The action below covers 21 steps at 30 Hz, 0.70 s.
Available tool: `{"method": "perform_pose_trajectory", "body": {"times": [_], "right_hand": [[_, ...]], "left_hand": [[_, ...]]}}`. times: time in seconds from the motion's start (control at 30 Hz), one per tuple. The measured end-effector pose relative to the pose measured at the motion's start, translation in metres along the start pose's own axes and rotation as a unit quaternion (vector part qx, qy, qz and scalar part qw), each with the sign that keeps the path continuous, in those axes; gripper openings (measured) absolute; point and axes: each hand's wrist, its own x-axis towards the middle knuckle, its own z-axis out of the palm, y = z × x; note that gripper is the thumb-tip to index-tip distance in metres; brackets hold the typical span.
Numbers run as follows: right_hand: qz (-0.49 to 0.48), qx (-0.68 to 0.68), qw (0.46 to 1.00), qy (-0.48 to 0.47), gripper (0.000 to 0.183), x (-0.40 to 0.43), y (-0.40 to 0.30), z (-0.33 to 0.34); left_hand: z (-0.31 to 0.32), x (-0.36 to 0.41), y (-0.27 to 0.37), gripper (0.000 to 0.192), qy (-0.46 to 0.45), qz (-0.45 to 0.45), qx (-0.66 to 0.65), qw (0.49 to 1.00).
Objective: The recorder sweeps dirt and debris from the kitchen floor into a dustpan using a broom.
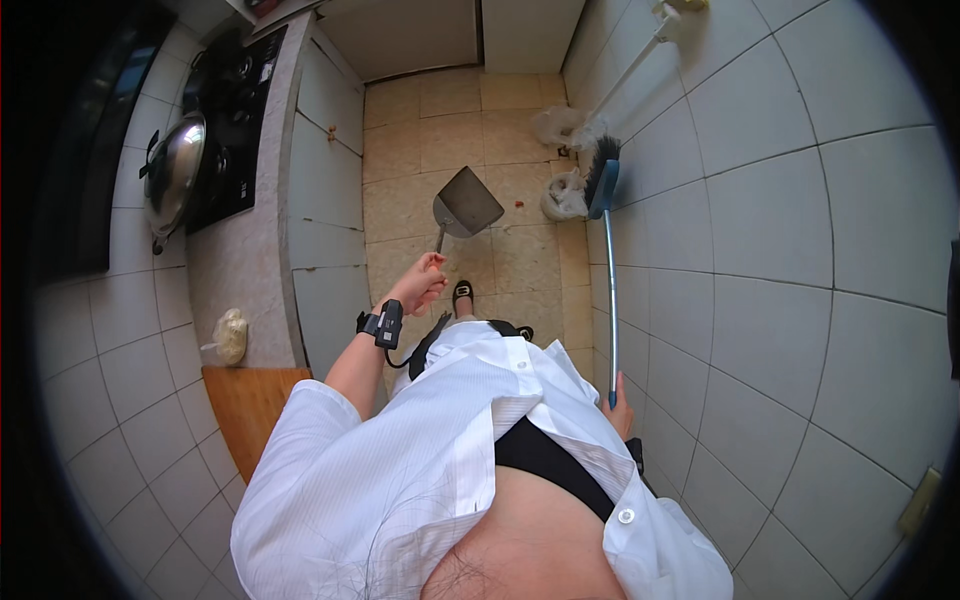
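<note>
My left hand [424, 285] is closed around the handle of a grey long-handled dustpan [469, 202], whose wide pan is over the tiled floor [525, 259] ahead of my feet. On the other side, my right hand [621, 417] grips the lower end of a broom [611, 292] with a silvery pole. The broom's blue head [609, 184] with dark bristles points away from me, close to the wall. A small reddish scrap [519, 204] lies on the floor between the dustpan and a small bin [559, 201] lined with a clear plastic bag.
Counter [259, 289] and cabinets run along the left, with a gas hob [240, 142], a lidded wok [176, 172], a tied plastic bag [231, 335] and a wooden board [251, 409]. Plastic bags [559, 124] and a white pole [626, 79] stand by the right tiled wall [765, 225].
</note>
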Motion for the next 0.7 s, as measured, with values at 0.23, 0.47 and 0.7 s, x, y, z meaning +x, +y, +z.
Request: {"method": "perform_pose_trajectory", "body": {"times": [0.23, 0.47, 0.7], "right_hand": [[-0.042, 0.033, 0.998, -0.033, 0.063, 0.085, -0.026, 0.03], [-0.057, 0.044, 0.997, -0.027, 0.063, 0.073, -0.027, 0.003], [-0.01, 0.028, 0.999, -0.045, 0.06, 0.039, -0.03, -0.019]], "left_hand": [[-0.001, -0.003, -0.002, 0.038, -0.004, 0.002, -0.028, 1.0], [-0.005, -0.011, -0.007, 0.038, 0.015, 0.004, -0.062, 0.998], [-0.01, -0.005, -0.007, 0.041, 0.023, 0.005, -0.075, 0.997]]}}
